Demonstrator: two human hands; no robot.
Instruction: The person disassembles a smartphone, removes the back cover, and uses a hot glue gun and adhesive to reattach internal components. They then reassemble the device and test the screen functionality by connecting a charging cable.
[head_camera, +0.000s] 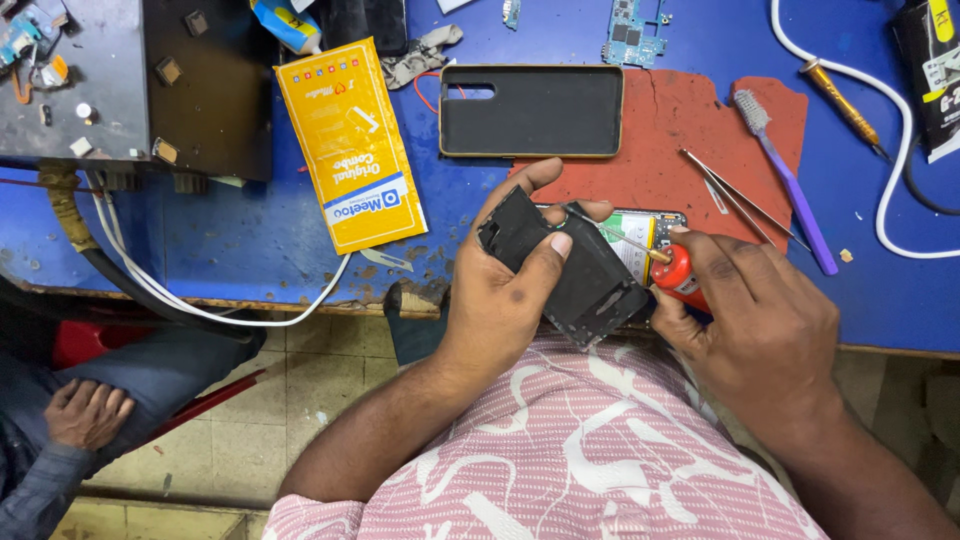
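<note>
Both hands work close over my pink shirt. My left hand holds the black phone part tight. My right hand grips the red screwdriver, tip on it. 1 case lies off already.

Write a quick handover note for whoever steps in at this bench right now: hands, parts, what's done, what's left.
Left hand: grips the black phone part, tilted over the bench edge.
Right hand: holds the red-handled screwdriver, tip at the part's top edge.
Nearby: opened phone just behind, on the red mat; black phone case above it; tweezers and purple brush at right; yellow packet at left.
Done: phone is open, part is in hand.
Left: tool work on the part appears unfinished; nothing reassembled.
</note>
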